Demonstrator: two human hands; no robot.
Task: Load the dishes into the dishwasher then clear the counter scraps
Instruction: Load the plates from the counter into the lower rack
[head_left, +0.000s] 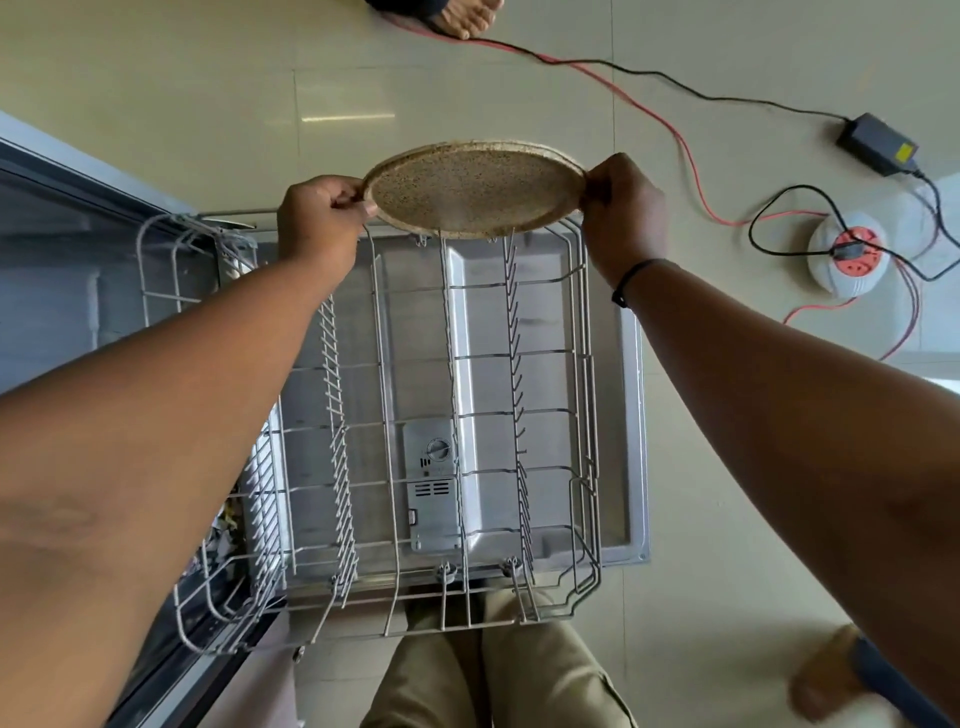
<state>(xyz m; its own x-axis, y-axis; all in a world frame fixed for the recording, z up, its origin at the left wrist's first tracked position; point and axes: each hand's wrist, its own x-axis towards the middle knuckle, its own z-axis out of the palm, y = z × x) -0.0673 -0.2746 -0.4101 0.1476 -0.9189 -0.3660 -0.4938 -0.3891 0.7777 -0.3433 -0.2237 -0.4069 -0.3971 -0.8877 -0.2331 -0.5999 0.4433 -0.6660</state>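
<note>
Speckled plate (470, 189) held over far end of lower rack (582, 415), both hands on its rim.

Left hand (319, 221) and right hand (623, 213) each have fingers curled round opposite plate edges; plate tilted, its near edge just above the far tines. Best move, I'd judge: stand it upright, slide the edge between two tines, then let go. Rack holds no dishes; open dishwasher door (631, 395) beneath. Power strip (844, 254) and cables on floor, right.

Plate (470, 189) lower rim hidden behind rack (584, 364) tines.
</note>
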